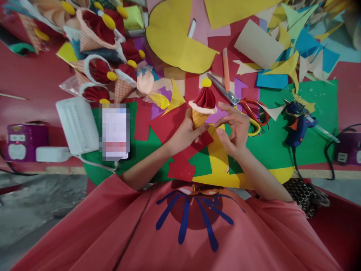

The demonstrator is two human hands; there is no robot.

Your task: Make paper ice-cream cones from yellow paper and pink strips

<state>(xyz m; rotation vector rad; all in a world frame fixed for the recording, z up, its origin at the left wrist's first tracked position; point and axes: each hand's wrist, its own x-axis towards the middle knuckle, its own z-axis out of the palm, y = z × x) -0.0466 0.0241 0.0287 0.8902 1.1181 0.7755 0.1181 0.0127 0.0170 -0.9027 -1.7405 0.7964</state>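
My left hand (188,131) is closed around the lower part of a craft ice cream cone (199,117), which stands upright over the middle of the table. The cone has a yellow waffle-patterned body, a white rim, a red pleated swirl and a yellow ball on top. Just right of it is my right hand (234,130), its fingers apart and slightly bent, the fingertips close to the cone's side. Whether they touch the cone I cannot tell. Behind my right hand lie scissors (232,98) with red and yellow handles, partly covered by the fingers.
Several finished cones (98,34) are heaped at the back left. A phone (115,131) and a white power strip (77,124) lie on the left. A blue glue gun (299,130) rests on the green sheet (270,150) at right. Paper scraps (299,41) cover the back right.
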